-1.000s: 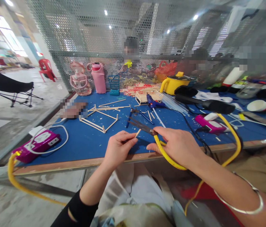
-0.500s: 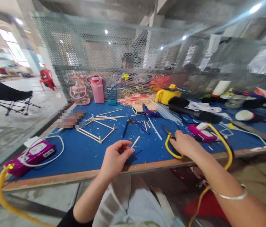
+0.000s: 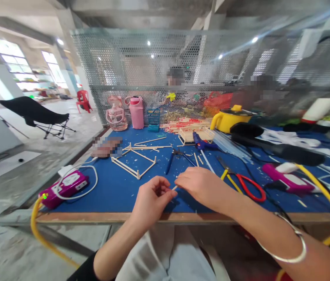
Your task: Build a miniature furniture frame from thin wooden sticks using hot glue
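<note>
My left hand [image 3: 154,198] is closed in a pinch on a short wooden stick [image 3: 175,187] over the front of the blue table mat. Close beside it, my right hand [image 3: 201,186] has its fingertips pinched at the other end of the same stick. Behind my left hand lies a frame of thin sticks [image 3: 125,168] with short uprights at its corners. Blue-handled pliers [image 3: 179,153] rest beyond my hands. Scissors with one yellow and one red handle [image 3: 251,187] lie to the right, partly behind my right arm.
A blue glue gun [image 3: 204,144], a small wooden rack [image 3: 184,137], a yellow pot [image 3: 231,120] and pink bottles [image 3: 136,113] stand farther back. Purple power strips [image 3: 65,189] lie left and right. A person [image 3: 175,80] is behind the mesh screen.
My right hand has left the scissors and moved left to the stick in my left hand. The red scissor handle now shows. The view has swung left.
</note>
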`<move>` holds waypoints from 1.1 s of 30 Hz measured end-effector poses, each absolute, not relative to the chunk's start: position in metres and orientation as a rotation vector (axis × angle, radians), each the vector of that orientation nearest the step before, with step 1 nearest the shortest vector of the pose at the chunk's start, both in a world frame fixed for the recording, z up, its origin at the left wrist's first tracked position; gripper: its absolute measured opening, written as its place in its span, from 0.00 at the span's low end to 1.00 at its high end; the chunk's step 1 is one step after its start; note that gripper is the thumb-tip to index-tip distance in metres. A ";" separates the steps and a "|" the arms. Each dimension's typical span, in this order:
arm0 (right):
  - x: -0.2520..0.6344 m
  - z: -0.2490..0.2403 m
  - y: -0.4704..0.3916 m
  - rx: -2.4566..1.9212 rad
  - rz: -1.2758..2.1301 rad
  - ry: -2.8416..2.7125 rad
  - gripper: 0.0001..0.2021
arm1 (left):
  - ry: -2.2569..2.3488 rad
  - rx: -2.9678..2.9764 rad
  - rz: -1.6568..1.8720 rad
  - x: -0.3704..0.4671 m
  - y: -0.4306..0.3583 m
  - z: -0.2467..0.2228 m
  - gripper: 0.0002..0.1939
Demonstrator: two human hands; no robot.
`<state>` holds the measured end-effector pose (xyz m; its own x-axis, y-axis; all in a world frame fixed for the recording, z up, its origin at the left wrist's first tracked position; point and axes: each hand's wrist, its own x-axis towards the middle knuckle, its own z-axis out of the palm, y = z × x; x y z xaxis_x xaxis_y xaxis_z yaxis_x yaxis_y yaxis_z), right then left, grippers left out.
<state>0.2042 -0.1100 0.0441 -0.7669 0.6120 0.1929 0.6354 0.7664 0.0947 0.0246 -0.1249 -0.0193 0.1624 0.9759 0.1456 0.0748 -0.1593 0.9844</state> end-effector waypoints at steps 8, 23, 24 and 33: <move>0.207 0.064 -0.037 -1.262 0.348 -2.278 0.14 | 2.035 2.044 0.968 -0.039 -0.106 -0.007 0.23; 0.230 0.056 -0.034 -1.105 0.518 -1.693 0.10 | 1.478 1.951 1.208 -0.028 -0.058 0.058 0.13; 0.232 0.055 -0.035 -1.133 0.462 -1.663 0.11 | 1.432 1.900 1.190 -0.024 -0.048 0.059 0.14; 0.230 0.041 -0.056 -1.283 0.129 -1.853 0.10 | 1.122 1.343 1.086 -0.010 -0.027 0.022 0.18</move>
<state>0.2304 -0.0557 0.0413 -0.1060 0.8062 0.5820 0.7179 0.4671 -0.5162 -0.0100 -0.0271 0.0219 0.1553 0.9876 0.0243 0.0567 -0.0334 0.9978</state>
